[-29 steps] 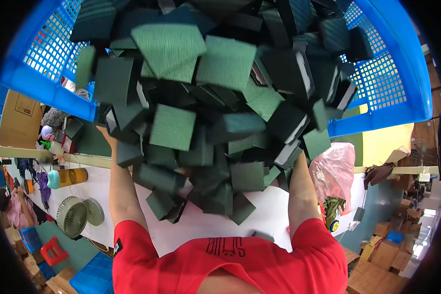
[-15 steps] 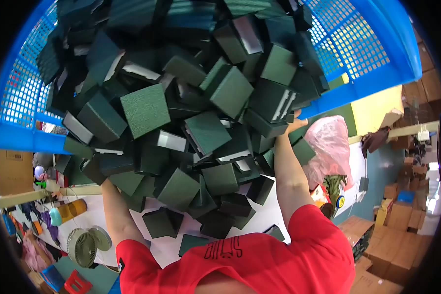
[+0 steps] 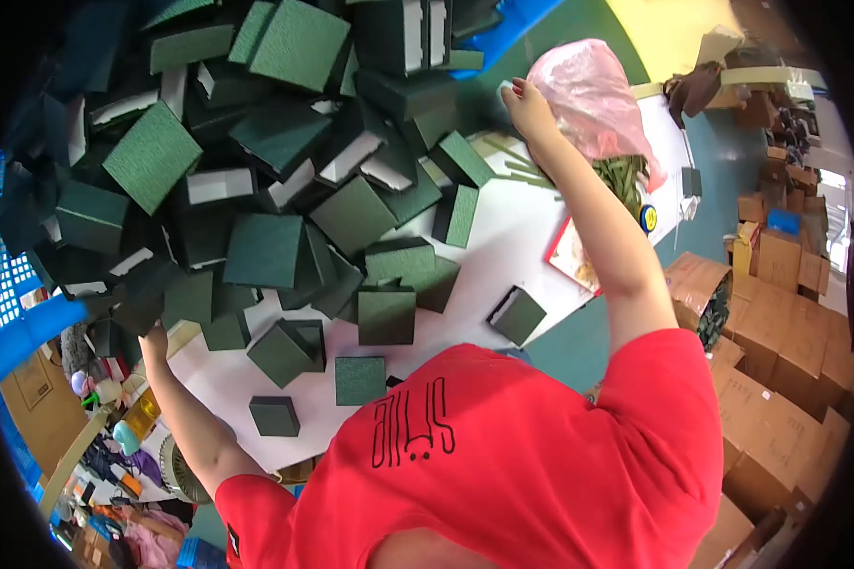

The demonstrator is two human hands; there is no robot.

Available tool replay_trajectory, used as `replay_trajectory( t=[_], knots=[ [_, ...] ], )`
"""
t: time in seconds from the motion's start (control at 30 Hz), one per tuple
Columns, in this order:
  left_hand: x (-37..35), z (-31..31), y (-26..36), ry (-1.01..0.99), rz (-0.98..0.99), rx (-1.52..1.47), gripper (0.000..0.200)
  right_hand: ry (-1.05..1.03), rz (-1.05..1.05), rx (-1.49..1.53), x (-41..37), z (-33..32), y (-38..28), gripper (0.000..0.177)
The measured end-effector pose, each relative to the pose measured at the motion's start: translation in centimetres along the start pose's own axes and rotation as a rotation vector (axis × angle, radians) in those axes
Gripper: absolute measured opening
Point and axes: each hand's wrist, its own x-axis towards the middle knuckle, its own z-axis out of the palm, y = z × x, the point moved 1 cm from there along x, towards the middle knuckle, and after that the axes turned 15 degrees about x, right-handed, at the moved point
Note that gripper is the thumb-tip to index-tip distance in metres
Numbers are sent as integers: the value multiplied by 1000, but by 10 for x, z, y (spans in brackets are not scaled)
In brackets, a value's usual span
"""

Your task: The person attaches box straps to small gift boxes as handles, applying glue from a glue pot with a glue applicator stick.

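A large pile of dark green boxes (image 3: 264,250) spreads across the white table (image 3: 484,284), several showing white inner edges. On the left a blue plastic basket (image 3: 38,322) is tilted, its rim beside the pile. My left hand (image 3: 153,339) is at the pile's lower left, close to the basket rim, its fingers mostly hidden by dark boxes. My right hand (image 3: 529,106) is raised beside a pink plastic bag (image 3: 593,100), fingers curled together. A small pale bit shows at its fingertips, too small to name.
Green strips (image 3: 621,185) lie below the pink bag, near a round yellow-and-blue item (image 3: 647,218). Cardboard cartons (image 3: 769,427) are stacked on the right. A fan (image 3: 182,469) stands at lower left, and a yellow sheet (image 3: 678,38) lies at the top right.
My right hand has left the pile and moved up beside the pink bag. The pile and basket now appear farther left in view, and more loose boxes show on the table.
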Motion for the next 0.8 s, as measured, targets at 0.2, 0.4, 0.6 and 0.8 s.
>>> replay_trajectory(
  t=[0.2, 0.4, 0.6, 0.8],
  knots=[
    [-109, -29, 72, 100, -387, -310, 37, -474, -167, -275, -245, -100, -13, 43],
    [-274, -60, 227, 79, -460, -290, 73, -499, 207, -274, -377, -103, 73, 106],
    [-355, -63, 363, -345, -189, -73, 109, -465, 0, 4, -359, -24, 56, 97],
    [-286, -50, 381, -95, -276, -99, 91, -634, -47, 379, -364, 30, 28, 75]
  ],
)
